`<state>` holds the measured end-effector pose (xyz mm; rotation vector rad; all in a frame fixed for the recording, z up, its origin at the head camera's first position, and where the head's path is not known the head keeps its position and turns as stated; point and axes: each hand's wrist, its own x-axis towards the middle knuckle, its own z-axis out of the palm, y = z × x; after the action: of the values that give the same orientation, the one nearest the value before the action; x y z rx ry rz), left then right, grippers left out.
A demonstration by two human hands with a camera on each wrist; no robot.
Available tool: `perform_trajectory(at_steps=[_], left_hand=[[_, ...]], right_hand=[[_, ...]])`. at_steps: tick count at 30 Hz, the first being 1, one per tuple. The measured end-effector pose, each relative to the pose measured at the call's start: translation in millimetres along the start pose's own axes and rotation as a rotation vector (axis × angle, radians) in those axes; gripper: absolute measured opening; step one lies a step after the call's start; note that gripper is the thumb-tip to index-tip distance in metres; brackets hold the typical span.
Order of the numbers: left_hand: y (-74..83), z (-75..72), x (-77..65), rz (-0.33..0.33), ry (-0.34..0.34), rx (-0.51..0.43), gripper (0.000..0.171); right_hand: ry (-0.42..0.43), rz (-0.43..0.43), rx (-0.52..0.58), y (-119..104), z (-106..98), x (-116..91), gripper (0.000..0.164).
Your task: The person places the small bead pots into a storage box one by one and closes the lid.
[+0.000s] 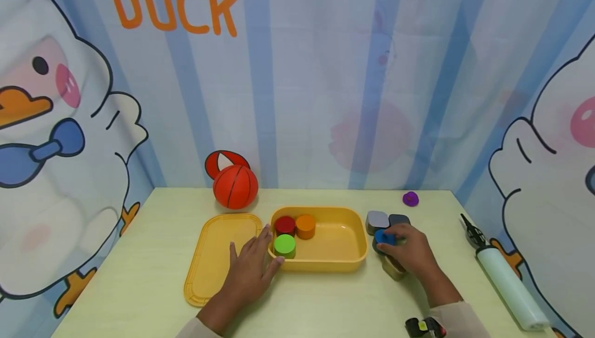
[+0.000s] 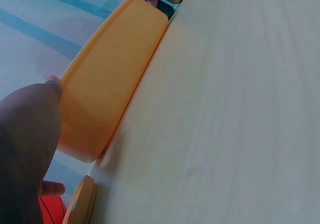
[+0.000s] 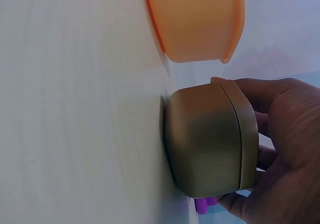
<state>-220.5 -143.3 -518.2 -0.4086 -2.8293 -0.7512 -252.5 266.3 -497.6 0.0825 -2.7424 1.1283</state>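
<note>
My left hand [image 1: 251, 271] lies with spread fingers at the left end of a yellow plastic box [image 1: 332, 265], thumb right at its front rim. Inside the box sit a red cylinder [image 1: 285, 226], an orange cylinder [image 1: 305, 227] and a green cylinder [image 1: 284, 246]. To the box's right, my right hand [image 1: 411, 252] pinches a blue round piece [image 1: 385, 236] between thumb and fingers. That piece overlaps a dark tin in the head view. Around it stand a gold tin [image 3: 205, 141], a silver tin [image 1: 377, 220] and a dark grey tin [image 1: 400, 219].
A yellow lid [image 1: 218, 260] lies left of the box. Behind it is a red basketball-patterned ball [image 1: 235, 187]. A small purple piece [image 1: 410, 199] sits at the back right. Along the right edge lies a pale green tube with a black nozzle [image 1: 511, 286].
</note>
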Motion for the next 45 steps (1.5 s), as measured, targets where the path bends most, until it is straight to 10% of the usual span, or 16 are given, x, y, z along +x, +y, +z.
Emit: perform_trajectory(at_steps=[45], left_hand=[[-3.1, 1.8, -0.3, 0.007, 0.008, 0.016, 0.075]], right_hand=[[0.084, -0.052, 0.019, -30.1, -20.2, 2.5, 0.039]])
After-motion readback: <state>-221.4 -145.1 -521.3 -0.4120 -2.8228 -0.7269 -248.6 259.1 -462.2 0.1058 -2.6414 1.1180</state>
